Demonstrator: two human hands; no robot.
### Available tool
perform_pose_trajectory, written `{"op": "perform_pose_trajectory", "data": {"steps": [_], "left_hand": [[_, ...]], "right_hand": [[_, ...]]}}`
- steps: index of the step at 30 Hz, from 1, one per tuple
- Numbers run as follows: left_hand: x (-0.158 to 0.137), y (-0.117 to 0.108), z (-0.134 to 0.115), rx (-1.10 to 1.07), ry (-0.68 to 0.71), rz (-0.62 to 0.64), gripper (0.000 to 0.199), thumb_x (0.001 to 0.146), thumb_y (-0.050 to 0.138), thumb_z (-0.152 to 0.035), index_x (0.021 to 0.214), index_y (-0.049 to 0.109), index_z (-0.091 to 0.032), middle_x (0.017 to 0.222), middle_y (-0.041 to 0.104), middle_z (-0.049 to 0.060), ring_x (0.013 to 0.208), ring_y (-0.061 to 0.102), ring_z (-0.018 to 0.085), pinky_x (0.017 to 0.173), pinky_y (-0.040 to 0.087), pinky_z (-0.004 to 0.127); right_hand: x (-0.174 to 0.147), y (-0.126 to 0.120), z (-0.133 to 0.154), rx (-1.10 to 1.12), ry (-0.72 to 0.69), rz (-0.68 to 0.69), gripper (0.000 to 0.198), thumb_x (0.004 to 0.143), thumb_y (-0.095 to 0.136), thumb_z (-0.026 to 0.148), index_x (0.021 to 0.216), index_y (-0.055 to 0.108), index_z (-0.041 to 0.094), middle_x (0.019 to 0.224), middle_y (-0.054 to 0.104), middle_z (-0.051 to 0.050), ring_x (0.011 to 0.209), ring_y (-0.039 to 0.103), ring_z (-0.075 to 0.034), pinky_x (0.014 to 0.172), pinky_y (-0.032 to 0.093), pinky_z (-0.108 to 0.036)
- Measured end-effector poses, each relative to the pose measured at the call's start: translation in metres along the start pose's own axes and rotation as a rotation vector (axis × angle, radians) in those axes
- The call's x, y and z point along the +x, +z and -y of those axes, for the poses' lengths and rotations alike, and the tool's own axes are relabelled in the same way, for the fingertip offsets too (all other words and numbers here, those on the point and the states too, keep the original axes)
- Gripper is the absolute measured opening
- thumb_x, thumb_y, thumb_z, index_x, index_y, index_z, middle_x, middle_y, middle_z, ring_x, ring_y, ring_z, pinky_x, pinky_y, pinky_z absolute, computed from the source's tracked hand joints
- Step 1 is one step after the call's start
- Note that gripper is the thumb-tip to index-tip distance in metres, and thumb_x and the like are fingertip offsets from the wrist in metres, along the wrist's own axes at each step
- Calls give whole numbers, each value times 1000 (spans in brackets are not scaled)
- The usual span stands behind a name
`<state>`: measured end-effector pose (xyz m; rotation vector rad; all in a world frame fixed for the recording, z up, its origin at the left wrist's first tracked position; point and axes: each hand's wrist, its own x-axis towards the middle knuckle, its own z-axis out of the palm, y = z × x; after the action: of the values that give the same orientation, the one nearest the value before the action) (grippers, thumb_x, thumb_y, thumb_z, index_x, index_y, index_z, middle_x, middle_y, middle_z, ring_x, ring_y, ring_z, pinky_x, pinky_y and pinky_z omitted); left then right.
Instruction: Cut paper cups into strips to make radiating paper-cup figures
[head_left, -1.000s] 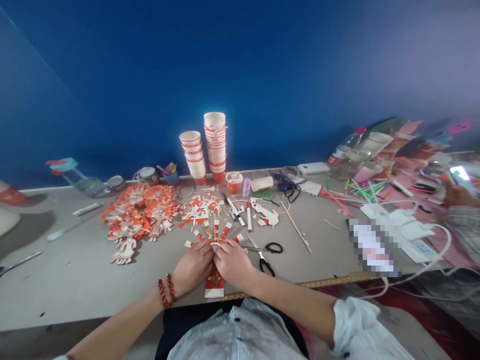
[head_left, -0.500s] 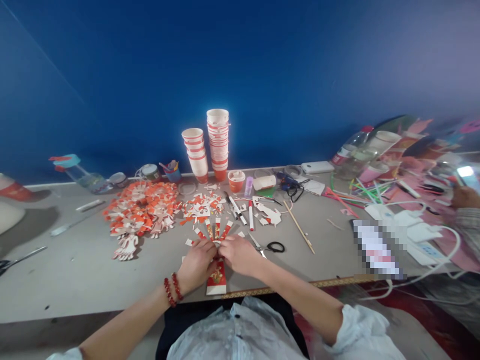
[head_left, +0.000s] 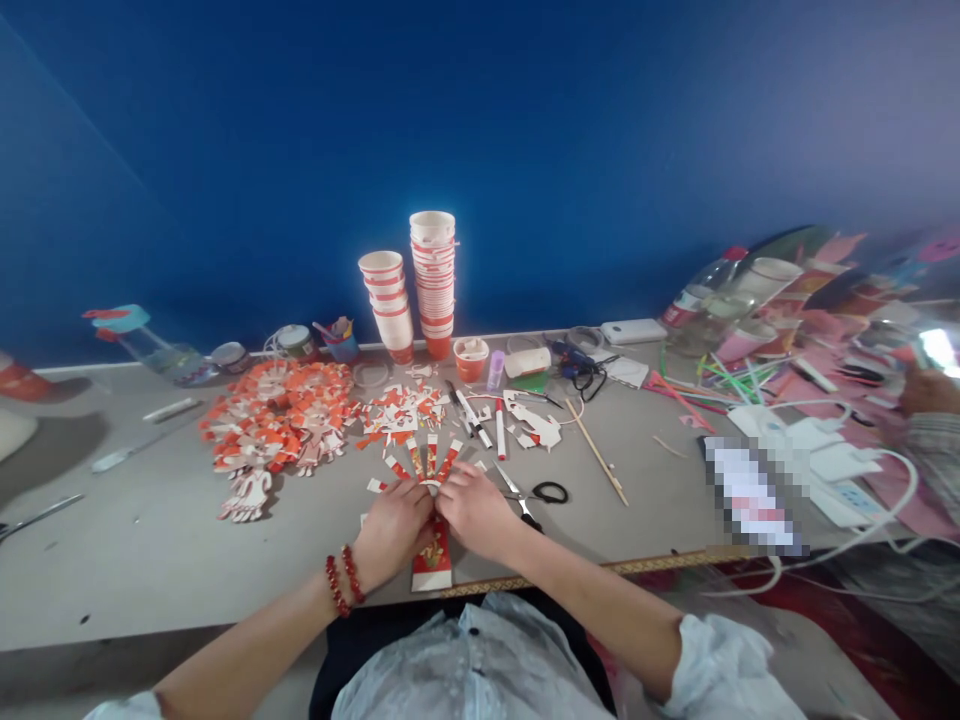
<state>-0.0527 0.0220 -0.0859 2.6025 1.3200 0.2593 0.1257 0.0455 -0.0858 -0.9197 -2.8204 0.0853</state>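
Both hands close together at the table's (head_left: 187, 560) front edge, fingers bent. Left hand (head_left: 396, 522) and right hand (head_left: 471, 508) both hold the cut paper cup (head_left: 433, 568); exact fingertip contact hidden. Cup: opened flat, red-and-white strips fanned toward the back edge, one broad strip pointing to the front edge. Scissors (head_left: 514, 487): just beside right hand, blades apart, partly covered by the forearm. Beyond the cup: paper scraps (head_left: 405, 408); left of these, a heap of orange-and-white cutouts (head_left: 279, 415). Red marker (head_left: 500, 430): right of scraps. Back edge: two upright cup stacks, shorter (head_left: 390, 318) left, taller (head_left: 435, 285) right. Wooden stick (head_left: 598, 455): slanted, farther right.
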Motion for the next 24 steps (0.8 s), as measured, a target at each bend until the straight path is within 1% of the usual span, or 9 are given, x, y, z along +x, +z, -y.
{"op": "perform_pose_trajectory", "data": {"steps": [2,4,9,14,19,24], "left_hand": [[-1,-2,1,-7,10,-1,6,81,58,-11,82,58,-17,87,62,7,87,55,25,81,46,39],[-2,-5,4,-15,23,-3,7,84,56,-11,81,57,-18,87,61,6,87,55,24,81,46,38],[-10,-13,12,-26,37,-24,13,91,49,-14,82,57,-18,91,59,6,92,53,22,84,46,36],[-11,-16,7,51,45,37,13,90,47,-10,85,58,-16,93,61,7,91,54,23,84,47,38],[-7,-20,5,81,82,68,12,91,49,-13,89,61,-16,93,63,8,90,55,24,85,46,40],[-5,-23,7,107,121,90,13,89,50,-11,92,62,-17,94,64,8,92,57,24,87,45,40]], "right_hand": [[-1,1,1,-36,-25,-17,17,88,50,11,85,67,14,84,68,-7,87,59,-21,111,25,-42],[-1,0,1,-47,-45,-23,16,88,51,11,85,66,14,84,68,-7,87,59,-21,112,24,-43],[0,-2,2,-77,-59,-11,13,89,54,13,85,67,15,83,68,-6,87,59,-21,110,28,-44],[6,-3,2,-109,-99,2,14,90,55,13,84,67,13,82,68,-6,87,59,-22,105,35,-42],[12,-4,-1,-124,-191,-5,20,92,51,11,81,69,13,80,68,-6,83,58,-20,105,34,-41],[17,-6,-7,-100,-211,34,16,90,56,12,80,69,12,79,68,-7,82,58,-21,95,41,-39]]}}
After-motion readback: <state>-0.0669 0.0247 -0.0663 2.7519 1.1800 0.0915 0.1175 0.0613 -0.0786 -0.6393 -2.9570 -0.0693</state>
